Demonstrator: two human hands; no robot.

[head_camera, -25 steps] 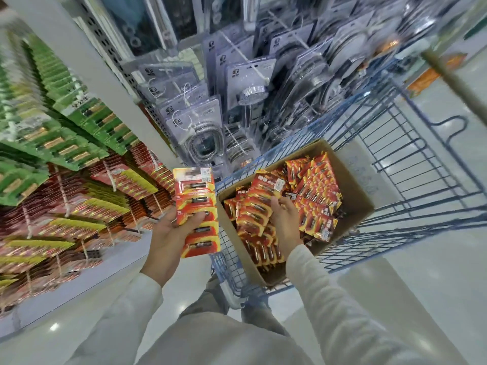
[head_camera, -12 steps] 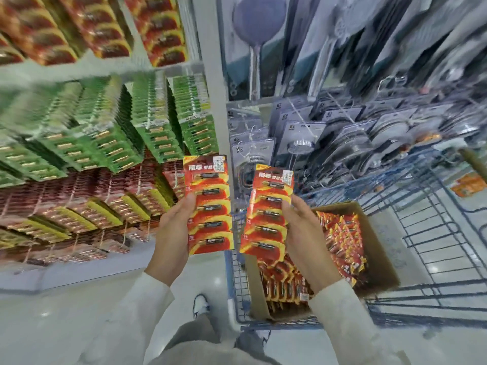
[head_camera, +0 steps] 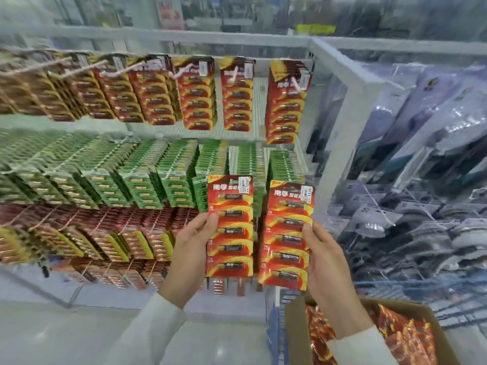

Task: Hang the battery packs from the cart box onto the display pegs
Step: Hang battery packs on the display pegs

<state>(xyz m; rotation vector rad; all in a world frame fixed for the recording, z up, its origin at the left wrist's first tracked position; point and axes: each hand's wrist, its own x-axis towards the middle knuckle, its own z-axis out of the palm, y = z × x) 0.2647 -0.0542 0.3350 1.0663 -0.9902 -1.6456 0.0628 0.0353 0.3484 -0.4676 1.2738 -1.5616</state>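
Straight ahead, hanging packs fill the rack in rows: a top row [head_camera: 196, 96] on pegs [head_camera: 235, 72], a middle row [head_camera: 174, 175] beneath it and a lower row [head_camera: 137, 238] under that. In front of the middle and lower rows the left grip [head_camera: 189, 248] holds one battery pack [head_camera: 230, 225] upright. Just to its right, not touching, the right grip [head_camera: 326, 262] holds a second pack [head_camera: 288, 238]. A rack post [head_camera: 342, 101] rises further right, with bagged goods [head_camera: 421, 154] beyond it. The box [head_camera: 292, 322] sits low on the right, below the right wrist, with more packs [head_camera: 405, 335] inside.

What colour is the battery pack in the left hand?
The battery pack in the left hand is red with curved yellow bands; best seen in head view.
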